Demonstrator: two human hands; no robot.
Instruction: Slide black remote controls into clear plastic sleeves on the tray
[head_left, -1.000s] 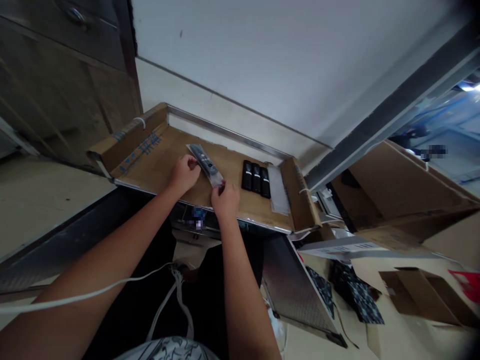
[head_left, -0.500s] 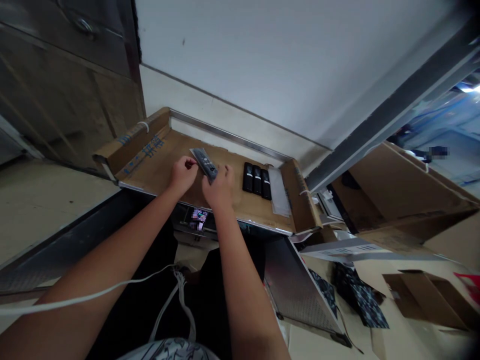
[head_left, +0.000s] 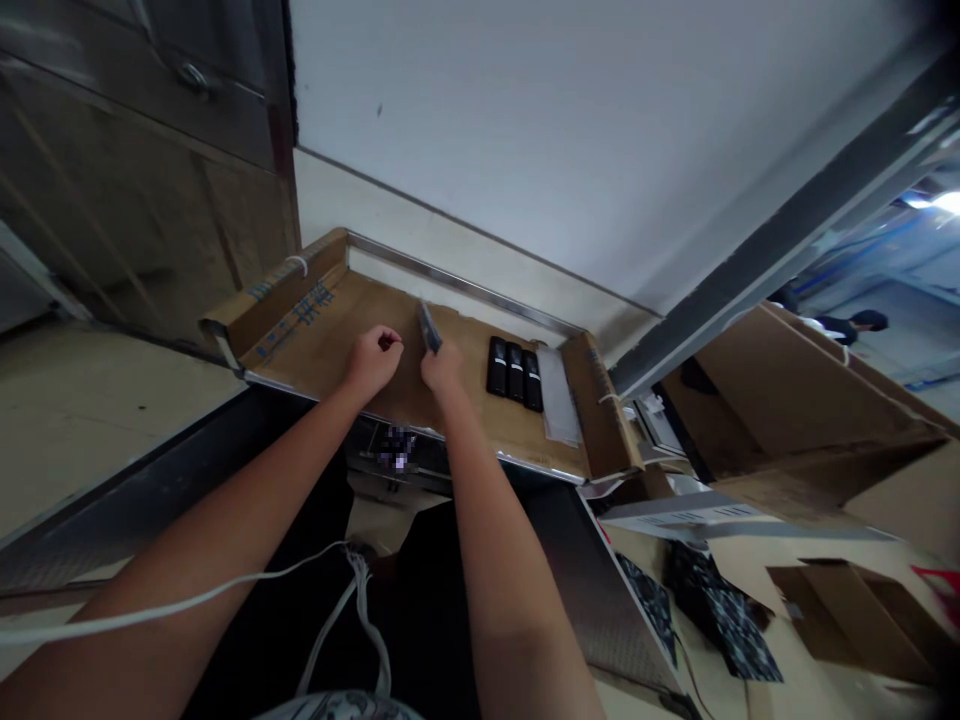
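My right hand (head_left: 442,368) grips the lower end of a remote control (head_left: 430,326), which seems to be in a clear plastic sleeve. The remote tilts up off the cardboard, turned nearly edge-on. To its left is my left hand (head_left: 375,362), apart from the remote, with thumb and fingers curled together; whatever they may pinch is too small to make out. Three black remotes (head_left: 514,372) lie side by side to the right of my right hand, each with a small white label. Beside them rests a stack of clear plastic sleeves (head_left: 559,395).
Cardboard (head_left: 337,320) lines the worktop, with raised flaps at both ends. A white wall panel (head_left: 480,150) rises behind it. Below the front edge a lit screen (head_left: 395,448) shows. At right stand a large open carton (head_left: 825,390) and, on the floor, another box (head_left: 855,610). A person (head_left: 855,325) is in the background.
My right hand has turned the remote from face-up to nearly edge-on and moved it slightly right. My left hand has drawn away from it. The view has shifted a little.
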